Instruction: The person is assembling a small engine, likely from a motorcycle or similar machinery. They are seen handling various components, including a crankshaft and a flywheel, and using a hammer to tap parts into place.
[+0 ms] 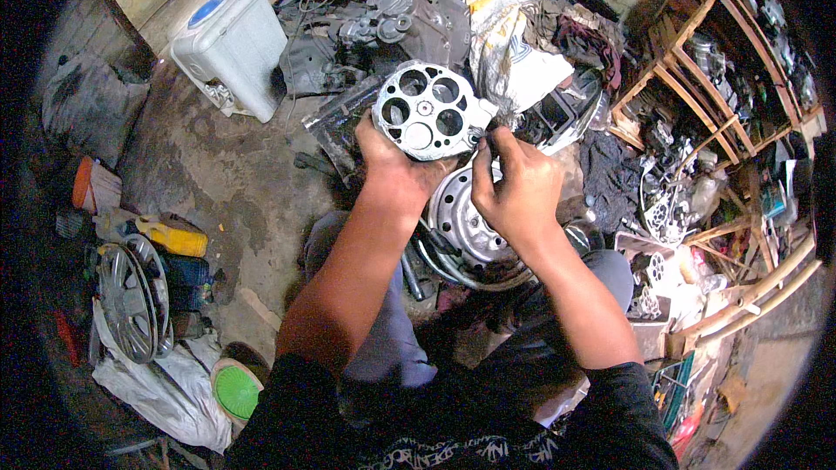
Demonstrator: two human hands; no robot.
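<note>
My left hand (pixel 387 152) is wrapped round the lower left side of a round, light-grey metal cylinder block (pixel 424 108). Its face, tilted up toward me, has several large round bores and small bolt holes. My right hand (pixel 521 178) is closed at the block's right edge, thumb and fingers pinched together. What sits in that pinch, if anything, is small and dark, and I cannot make it out. Below the block, between my knees, lies a steel wheel rim (pixel 470 222), partly hidden by my right hand.
Greasy machine castings (pixel 392 22) lie ahead beside a white plastic container (pixel 231 48) and a white sack (pixel 514 43). Wooden shelves (pixel 697 78) loaded with metal parts stand right. At left are wheel covers (pixel 126 300), a yellow jug (pixel 174 235) and a green basket (pixel 235 390).
</note>
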